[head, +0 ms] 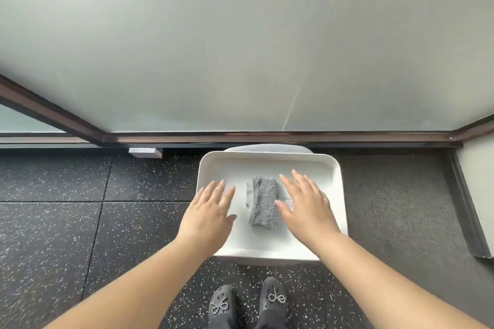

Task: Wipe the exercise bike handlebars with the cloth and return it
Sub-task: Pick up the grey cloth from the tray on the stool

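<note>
Lying folded into a narrow oblong, the grey cloth [264, 201] sits near the middle of a white tray [270, 159], its long axis running from the tray's near edge toward the far edge by the frosted glass wall [240, 43]. It rests flat on the tray's floor, over a pale label or sheet that shows just past its left side. The tray holds nothing else that can be made out. The left hand [209, 218] hovers over the tray's left part, fingers [219, 189] straight and spread, holding nothing. The right hand [304, 203] is held over the right part, fingers likewise extended and released, the thumb just beside the cloth's right edge. The tray stands raised above the speckled black floor [53, 222], and two dark shoes [247, 302] show below its near edge.
</note>
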`<state>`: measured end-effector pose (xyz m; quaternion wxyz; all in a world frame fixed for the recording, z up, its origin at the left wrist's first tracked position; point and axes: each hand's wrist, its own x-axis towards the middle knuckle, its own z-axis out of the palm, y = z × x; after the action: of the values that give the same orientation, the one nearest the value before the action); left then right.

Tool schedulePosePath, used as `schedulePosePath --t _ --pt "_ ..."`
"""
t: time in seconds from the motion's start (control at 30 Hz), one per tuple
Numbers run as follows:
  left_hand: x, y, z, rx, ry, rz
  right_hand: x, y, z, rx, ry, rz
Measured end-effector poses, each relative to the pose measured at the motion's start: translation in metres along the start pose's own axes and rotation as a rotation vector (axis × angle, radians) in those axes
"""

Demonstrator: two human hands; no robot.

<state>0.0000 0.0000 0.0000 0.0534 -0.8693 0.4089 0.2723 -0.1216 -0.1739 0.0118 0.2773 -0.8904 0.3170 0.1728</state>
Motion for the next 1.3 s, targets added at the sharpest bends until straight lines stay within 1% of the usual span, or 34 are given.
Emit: schedulePosePath --t 0.17,0.37,0.6,0.7,0.8,0.87,1.1,1.3 --pt "0.037 -0.008 0.022 -0.051 0.036 0.041 0.023 -0.011 0.037 0.011 0.079 0.069" --pt "0.046 -0.019 0.037 -0.023 0.083 0.092 0.037 -0.029 0.069 0.018 0.136 0.196" --pt "0.045 -0.022 0.04 -0.046 0.072 0.101 0.045 -0.033 0.079 0.037 0.094 0.242" --pt "0.044 -0.023 0.034 -0.031 0.062 0.114 0.047 -0.031 0.076 0.166 0.057 0.233" --pt "0.037 -0.022 0.023 -0.005 0.04 0.096 0.04 -0.03 0.062 0.35 0.029 0.258" --pt "0.029 -0.019 0.01 0.022 0.042 0.099 0.032 -0.03 0.047 0.395 0.031 0.261" --pt "-0.012 0.002 -0.051 0.053 0.074 0.081 -0.009 -0.036 -0.02 0.437 0.086 0.173" --pt "-0.062 0.024 -0.106 0.068 0.132 0.046 -0.061 -0.046 -0.085 0.364 0.115 0.097"
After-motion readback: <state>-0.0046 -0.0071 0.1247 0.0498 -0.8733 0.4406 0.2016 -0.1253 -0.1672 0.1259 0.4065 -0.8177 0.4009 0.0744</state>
